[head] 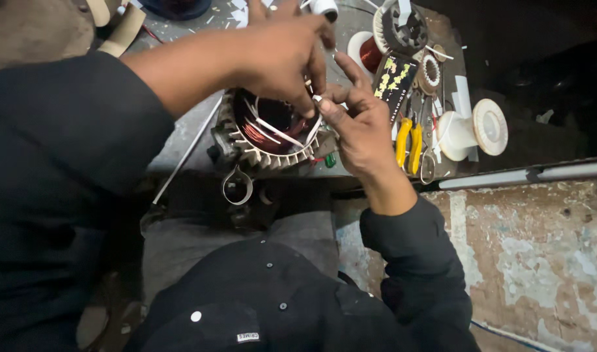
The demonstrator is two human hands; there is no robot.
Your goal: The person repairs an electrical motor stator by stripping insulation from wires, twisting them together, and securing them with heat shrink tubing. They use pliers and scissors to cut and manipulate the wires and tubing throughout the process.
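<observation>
A finned metal motor stator (266, 140) with copper-red windings inside rests at the front edge of a grey workbench (187, 127). My left hand (282, 55) reaches over it from the upper left and pinches a thin white insulation strip (279, 132) at the stator's right rim. My right hand (360, 130) comes up from below right, its thumb and fingers closed on the same strip's end by the rim. Several white strips stick out of the stator slots.
Yellow-handled pliers (409, 143) lie right of my right hand. A white empty spool (474, 130), a red-wire spool (367, 52), a dark card (395, 81) and a small stator (402, 29) crowd the bench's right side. A metal bar (526, 175) runs off right.
</observation>
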